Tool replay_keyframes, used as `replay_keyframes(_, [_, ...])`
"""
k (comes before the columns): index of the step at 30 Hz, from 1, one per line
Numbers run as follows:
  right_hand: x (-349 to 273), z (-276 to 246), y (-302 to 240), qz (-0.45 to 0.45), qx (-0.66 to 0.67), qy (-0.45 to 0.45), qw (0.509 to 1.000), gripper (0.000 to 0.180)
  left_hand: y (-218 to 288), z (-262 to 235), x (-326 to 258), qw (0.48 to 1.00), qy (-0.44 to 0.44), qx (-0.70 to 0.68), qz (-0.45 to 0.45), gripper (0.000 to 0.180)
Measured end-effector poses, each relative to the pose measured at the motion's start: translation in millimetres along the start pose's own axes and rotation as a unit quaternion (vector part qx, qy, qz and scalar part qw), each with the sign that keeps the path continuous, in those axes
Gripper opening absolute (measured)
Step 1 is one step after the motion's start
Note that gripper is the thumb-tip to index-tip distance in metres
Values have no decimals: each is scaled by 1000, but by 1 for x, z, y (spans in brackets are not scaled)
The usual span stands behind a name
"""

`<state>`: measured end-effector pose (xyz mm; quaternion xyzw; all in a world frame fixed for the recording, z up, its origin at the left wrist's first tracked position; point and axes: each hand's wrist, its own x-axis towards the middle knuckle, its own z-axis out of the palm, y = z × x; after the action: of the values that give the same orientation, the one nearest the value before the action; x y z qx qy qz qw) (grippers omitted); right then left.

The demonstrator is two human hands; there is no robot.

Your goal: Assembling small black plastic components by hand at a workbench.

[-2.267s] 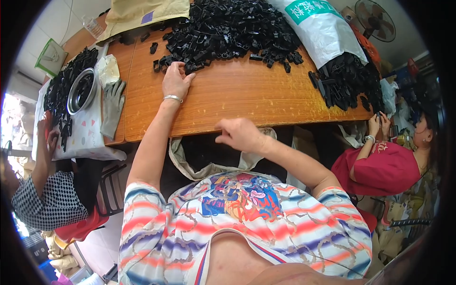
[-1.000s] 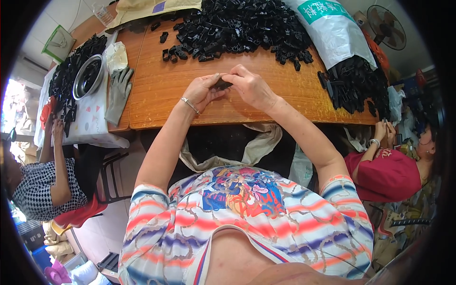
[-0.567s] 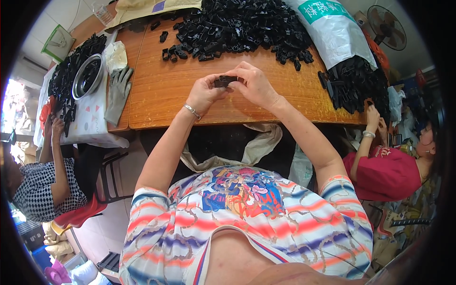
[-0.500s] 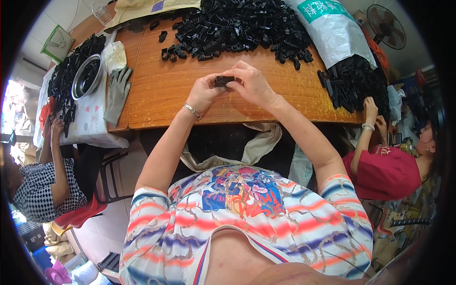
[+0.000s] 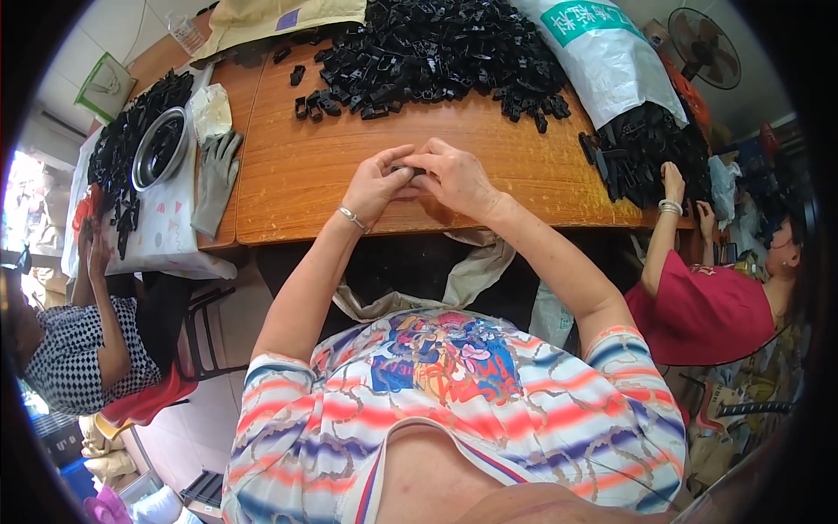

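Across the worn, wood-grained table (image 5: 301, 196), a heap of glossy, angular black pieces (image 5: 445, 57) is lying toward the far side, apparently for easy reach. Beside it, a crinkled white sack (image 5: 611, 74) is lying with its mouth against slim black parts (image 5: 642, 153). Nearer, the left hand (image 5: 374, 187) and right hand (image 5: 458, 181) are pinching one small dark piece (image 5: 419, 171), probably steadying it from both sides; their grip is hiding most of its shape.

Worn on the person's head, the left of two side-by-side fisheye cameras looks steeply down past the striped shirt (image 5: 541, 419), facing across the near edge of the table (image 5: 292, 175), fairly close to the left hand (image 5: 377, 185) and right hand (image 5: 456, 179).
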<state>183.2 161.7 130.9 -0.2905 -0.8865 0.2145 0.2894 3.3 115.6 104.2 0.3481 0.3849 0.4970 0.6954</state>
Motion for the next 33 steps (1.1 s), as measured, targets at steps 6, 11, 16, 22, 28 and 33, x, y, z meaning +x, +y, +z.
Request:
replay_keyframes(6, [-21, 2, -10, 41, 19, -23, 999, 31, -5, -4, -6, 994, -42, 103, 12, 55])
replay_keyframes(11, [-56, 7, -27, 35, -5, -23, 999, 29, 36, -14, 14, 932, 35, 355, 66, 38])
replay_keyframes(16, [-97, 30, -49, 5, -8, -128, 992, 33, 28, -36, 71, 619, 214, 707, 266, 32])
replay_keyframes(22, [-95, 16, -28, -6, 27, -96, 995, 26, 28, -42, 90, 596, 225, 722, 269, 14])
replay_keyframes(28, [-41, -76, 96, 146, -208, 210, 944, 22, 20, -48, 70, 662, 185, 657, 309, 10])
replay_keyframes(33, [-20, -106, 207, 341, -264, 259, 864, 49, 9, -33, 45, 747, 184, 562, 302, 10])
